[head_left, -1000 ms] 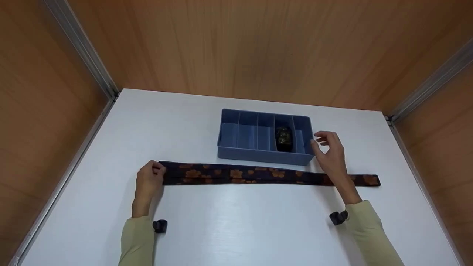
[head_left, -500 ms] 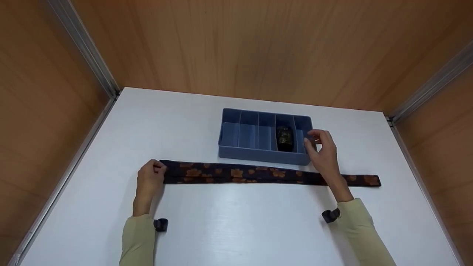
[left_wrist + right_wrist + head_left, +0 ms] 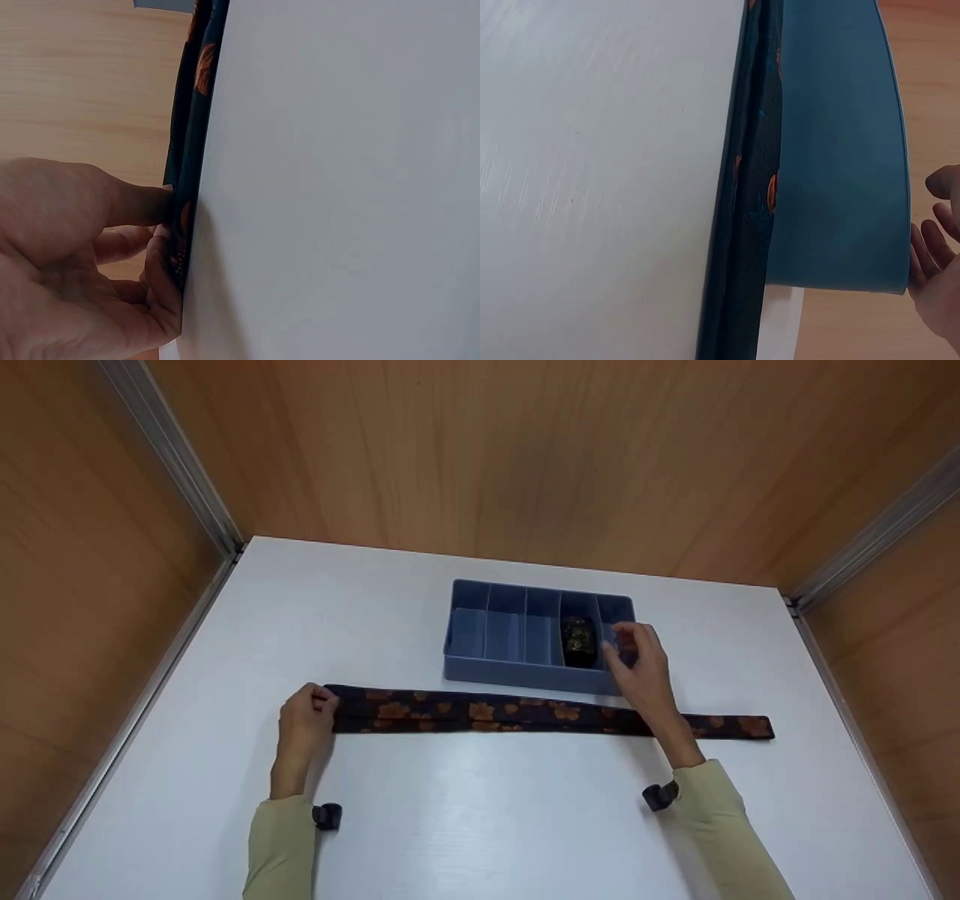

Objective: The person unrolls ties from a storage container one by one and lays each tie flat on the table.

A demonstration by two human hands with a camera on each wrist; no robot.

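Note:
A dark necktie (image 3: 480,712) with orange flowers lies stretched in layers across the table, its wider end at left. My left hand (image 3: 304,727) pinches that end; in the left wrist view, the thumb and fingers (image 3: 139,206) close on the tie's edge. My right hand (image 3: 641,667) hovers over the right end of a blue divided box (image 3: 525,671), its fingers loosely bent around nothing. The right forearm crosses above the tie's narrower part. Inside the box, a rolled black bundle with a gold pattern (image 3: 579,641) fills the second compartment from the right.
The box stands behind the tie on a white table (image 3: 465,810), its front wall close to the tie. Wooden panels (image 3: 480,457) in metal frames enclose the table at the back and both sides. A small black camera sits on each wrist.
My right hand has moved left, from beside the box's right edge to over its right compartment. The left hand keeps its pinch on the tie's end, and the tie lies as before.

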